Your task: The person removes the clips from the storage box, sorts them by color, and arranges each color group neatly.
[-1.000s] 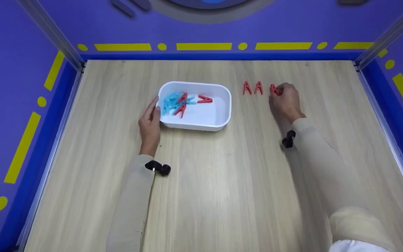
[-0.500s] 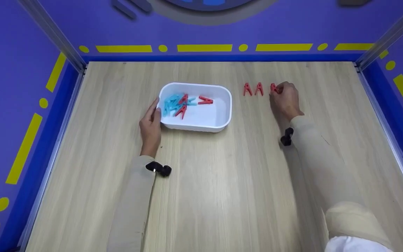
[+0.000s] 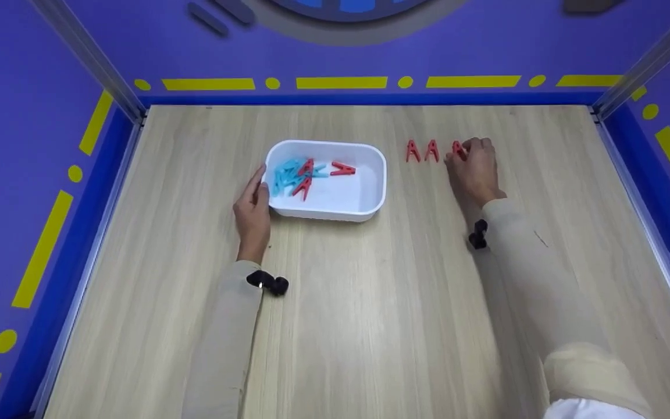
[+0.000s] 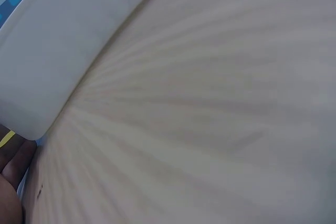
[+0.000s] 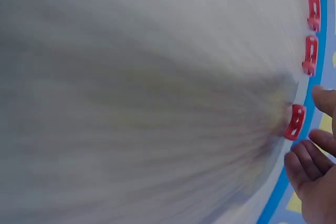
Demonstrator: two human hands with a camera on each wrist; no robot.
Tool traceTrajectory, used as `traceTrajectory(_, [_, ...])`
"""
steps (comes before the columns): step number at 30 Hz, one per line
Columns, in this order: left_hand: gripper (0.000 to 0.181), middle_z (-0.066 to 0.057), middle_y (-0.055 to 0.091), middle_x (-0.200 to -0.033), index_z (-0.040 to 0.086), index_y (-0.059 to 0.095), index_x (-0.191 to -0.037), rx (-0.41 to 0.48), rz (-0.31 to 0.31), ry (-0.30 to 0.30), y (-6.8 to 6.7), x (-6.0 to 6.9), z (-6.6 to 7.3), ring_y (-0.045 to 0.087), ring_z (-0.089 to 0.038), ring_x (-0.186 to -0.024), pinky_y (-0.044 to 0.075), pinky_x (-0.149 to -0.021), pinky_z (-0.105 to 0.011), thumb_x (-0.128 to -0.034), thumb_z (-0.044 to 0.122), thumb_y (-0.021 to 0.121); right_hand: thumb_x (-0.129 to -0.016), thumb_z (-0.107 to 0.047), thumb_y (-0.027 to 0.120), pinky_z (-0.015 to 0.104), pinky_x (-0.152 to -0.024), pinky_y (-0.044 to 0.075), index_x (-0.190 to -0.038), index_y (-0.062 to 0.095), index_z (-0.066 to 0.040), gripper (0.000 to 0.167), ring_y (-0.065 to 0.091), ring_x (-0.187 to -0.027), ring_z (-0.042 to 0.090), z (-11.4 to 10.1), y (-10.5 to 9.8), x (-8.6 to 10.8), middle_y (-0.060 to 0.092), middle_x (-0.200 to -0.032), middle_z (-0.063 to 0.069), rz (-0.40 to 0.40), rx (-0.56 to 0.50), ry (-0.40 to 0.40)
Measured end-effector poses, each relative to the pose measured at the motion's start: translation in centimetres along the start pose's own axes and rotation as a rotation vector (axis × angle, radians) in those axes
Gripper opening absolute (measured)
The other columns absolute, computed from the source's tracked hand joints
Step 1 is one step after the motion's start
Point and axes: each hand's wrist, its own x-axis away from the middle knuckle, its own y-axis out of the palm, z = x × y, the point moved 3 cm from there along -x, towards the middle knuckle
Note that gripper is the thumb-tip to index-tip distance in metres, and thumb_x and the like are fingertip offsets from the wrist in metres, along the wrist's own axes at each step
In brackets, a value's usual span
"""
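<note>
In the head view my left hand (image 3: 252,218) lies along the left end of a white plastic tub (image 3: 373,214), its fairly straight fingers touching the outer wall. Several light-blue clothespins (image 3: 288,174) are heaped at the tub's left side, with red clothespins (image 3: 343,169) among and beside them. Right of the tub, two red clothespins (image 3: 413,151) stand in a row on the table. A third red clothespin (image 5: 295,122) stands by my right hand (image 3: 477,169). In the right wrist view, thumb and fingers are spread on either side of it, with a visible gap.
The wooden table (image 3: 335,302) is bounded by a blue-purple back wall (image 3: 346,61) with yellow marks and similar side walls. Metal rails (image 3: 88,256) run along the side edges. Small black wrist cameras (image 3: 268,283) sit on both sleeves.
My right thumb and fingers have parted from the third red clothespin, which shows more fully now. My left hand and the tub keep their places; the head view has shifted slightly.
</note>
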Motion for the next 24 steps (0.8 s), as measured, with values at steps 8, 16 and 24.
traceTrajectory(8, [0.041, 0.004, 0.054, -0.158, 0.024, 0.06, -0.153, -0.002, 0.053, 0.016, 0.5, 0.4, 0.1, 0.043, -0.001, -0.146, 0.037, -0.119, -0.024, -0.1133, 0.018, 0.052, -0.108, -0.022, 0.066, 0.048, -0.097, 0.05, -0.136, 0.056, 0.009, 0.043, 0.052, -0.116, 0.034, -2.1, 0.1, 0.9, 0.052, -0.127, 0.023, 0.025, -0.024, -0.117])
traceTrajectory(16, [0.042, 0.005, 0.053, -0.159, 0.027, 0.059, -0.154, -0.038, 0.08, 0.0, 0.6, 1.0, 0.3, 0.042, -0.001, -0.146, 0.037, -0.119, -0.024, -0.1134, 0.021, 0.052, -0.104, -0.014, 0.071, 0.047, -0.101, 0.053, -0.133, 0.061, 0.006, 0.036, 0.058, -0.115, 0.034, -6.7, 1.4, 2.0, 0.058, -0.125, 0.021, 0.01, -0.102, -0.254])
traceTrajectory(24, [0.042, 0.009, 0.053, -0.158, 0.028, 0.058, -0.155, -0.034, 0.071, -0.008, 0.5, 1.0, 0.3, 0.046, -0.002, -0.144, 0.04, -0.117, -0.025, -0.1129, 0.022, 0.055, -0.103, -0.017, 0.073, 0.042, -0.1, 0.056, -0.132, 0.063, 0.001, 0.035, 0.063, -0.111, 0.03, -12.5, 3.3, 3.9, 0.063, -0.124, 0.016, -0.072, -0.17, -0.349])
